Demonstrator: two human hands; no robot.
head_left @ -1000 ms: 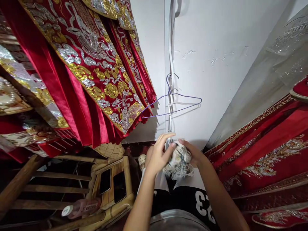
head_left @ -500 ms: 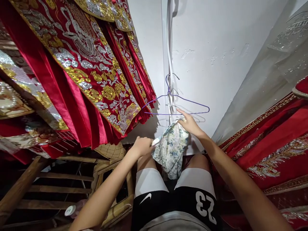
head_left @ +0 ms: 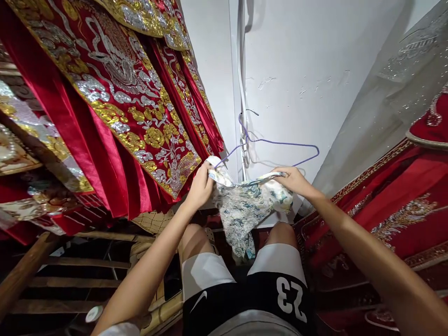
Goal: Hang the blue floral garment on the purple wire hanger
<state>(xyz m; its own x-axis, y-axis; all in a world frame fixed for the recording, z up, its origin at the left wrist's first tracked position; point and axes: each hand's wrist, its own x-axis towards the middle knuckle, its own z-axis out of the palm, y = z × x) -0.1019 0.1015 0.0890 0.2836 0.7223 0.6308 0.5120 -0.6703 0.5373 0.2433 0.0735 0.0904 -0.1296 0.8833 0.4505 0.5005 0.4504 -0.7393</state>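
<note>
A white garment with a blue-green floral print (head_left: 241,210) hangs stretched between my two hands, its top edge pulled wide. My left hand (head_left: 201,186) is closed on its left edge, close to the left end of a purple wire hanger (head_left: 280,142). That hanger end reaches into the raised left edge of the cloth. Gripping the right part of the top edge is my right hand (head_left: 294,181), below the hanger's right arm. The hanger's lower bar is largely hidden behind the cloth, and its hook is up against a white strip (head_left: 241,70) on the wall.
Red costumes with gold and silver sequins (head_left: 140,107) hang at the left. More red beaded fabric (head_left: 395,210) and a sheer sparkly cloth (head_left: 385,88) are at the right. A bamboo chair (head_left: 73,282) and a white-capped bottle (head_left: 94,313) stand lower left.
The bunched garment has been lifted and spread wider. My left hand has moved up to the hanger's left end; my right hand has moved right. The hanger now tilts, its left end lower.
</note>
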